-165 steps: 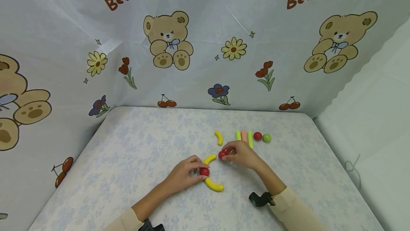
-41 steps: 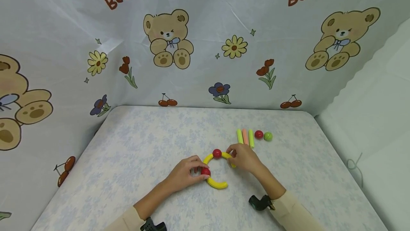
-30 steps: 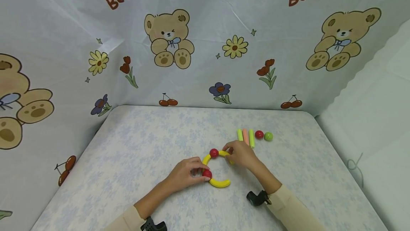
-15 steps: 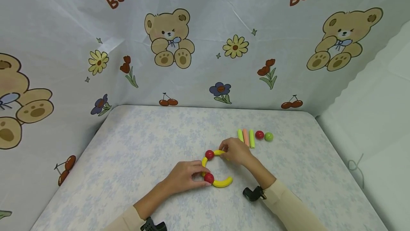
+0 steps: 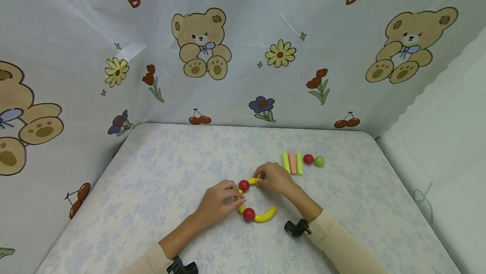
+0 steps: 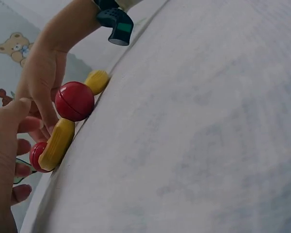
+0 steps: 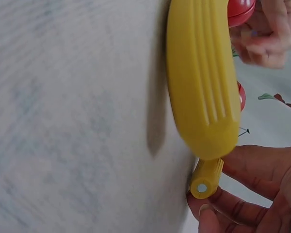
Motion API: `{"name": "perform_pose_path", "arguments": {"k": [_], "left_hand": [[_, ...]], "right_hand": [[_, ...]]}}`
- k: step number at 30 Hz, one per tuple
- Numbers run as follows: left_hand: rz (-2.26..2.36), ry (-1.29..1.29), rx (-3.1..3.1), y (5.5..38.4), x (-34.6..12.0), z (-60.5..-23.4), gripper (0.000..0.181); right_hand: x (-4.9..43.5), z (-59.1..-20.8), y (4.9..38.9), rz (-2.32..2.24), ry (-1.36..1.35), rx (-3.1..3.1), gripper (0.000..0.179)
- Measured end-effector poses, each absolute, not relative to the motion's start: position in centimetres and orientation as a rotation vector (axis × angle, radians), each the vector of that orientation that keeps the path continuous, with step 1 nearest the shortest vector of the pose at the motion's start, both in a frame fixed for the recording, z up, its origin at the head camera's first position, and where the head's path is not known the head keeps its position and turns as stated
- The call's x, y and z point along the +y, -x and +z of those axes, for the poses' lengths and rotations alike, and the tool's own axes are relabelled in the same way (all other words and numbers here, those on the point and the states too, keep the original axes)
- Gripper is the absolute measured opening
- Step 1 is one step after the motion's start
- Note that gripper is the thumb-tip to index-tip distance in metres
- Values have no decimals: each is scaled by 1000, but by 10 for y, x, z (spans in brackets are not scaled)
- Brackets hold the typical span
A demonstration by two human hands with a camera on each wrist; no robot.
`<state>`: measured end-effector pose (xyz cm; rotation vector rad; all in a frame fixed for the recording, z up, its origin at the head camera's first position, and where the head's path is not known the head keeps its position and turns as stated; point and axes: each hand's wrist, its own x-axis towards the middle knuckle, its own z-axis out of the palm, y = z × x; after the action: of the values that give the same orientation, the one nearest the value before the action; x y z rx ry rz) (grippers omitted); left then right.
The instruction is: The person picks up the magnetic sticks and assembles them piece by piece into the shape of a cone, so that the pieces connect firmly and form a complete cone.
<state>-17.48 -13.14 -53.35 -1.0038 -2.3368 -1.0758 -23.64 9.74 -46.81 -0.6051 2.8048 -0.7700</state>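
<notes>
Three curved yellow magnetic rods and two red magnetic balls form an arc open to the right. My right hand (image 5: 275, 177) pinches the upper yellow rod (image 7: 206, 177) near its free end, where a silvery magnet shows. That rod meets the upper red ball (image 5: 244, 185). My left hand (image 5: 216, 202) hovers with loosely bent fingers by the left yellow rod (image 6: 59, 143); the left wrist view shows a gap between them. Below it, the lower red ball (image 5: 248, 214) joins the lower yellow rod (image 5: 265, 215), whose other end is free.
Behind my right hand lie two light green straight rods (image 5: 299, 164) with an orange rod (image 5: 292, 164) between them. Beside these are a red ball (image 5: 308, 159) and a green ball (image 5: 319, 161). A bear-printed cloth (image 5: 231, 105) hangs behind the table (image 5: 182, 151).
The right hand first held the upper red ball, then took the loose yellow rod and joined it on. The arc has turned counter-clockwise. My left hand has let go of the lower red ball.
</notes>
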Motion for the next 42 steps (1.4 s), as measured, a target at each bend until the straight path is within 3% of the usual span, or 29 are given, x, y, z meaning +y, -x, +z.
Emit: {"name": "perform_pose_path", "arguments": {"k": [5,14,25,42], "left_hand": [[-1249,706,-2462,178,-132,-531,11],[-1422,564,-2554,183,-133,-530,19],[-1372,599,-2727,211,-123,-524,20],[-1421,695,-2830,244,-104,-514,16]], "right_hand": [[103,-465,235,-787,556,2798,16],[121,-453,221,-796,515,2812,13],[153,-449,180,-809,503,2793,11],[148,-454,136,-923,846,2510,23]]}}
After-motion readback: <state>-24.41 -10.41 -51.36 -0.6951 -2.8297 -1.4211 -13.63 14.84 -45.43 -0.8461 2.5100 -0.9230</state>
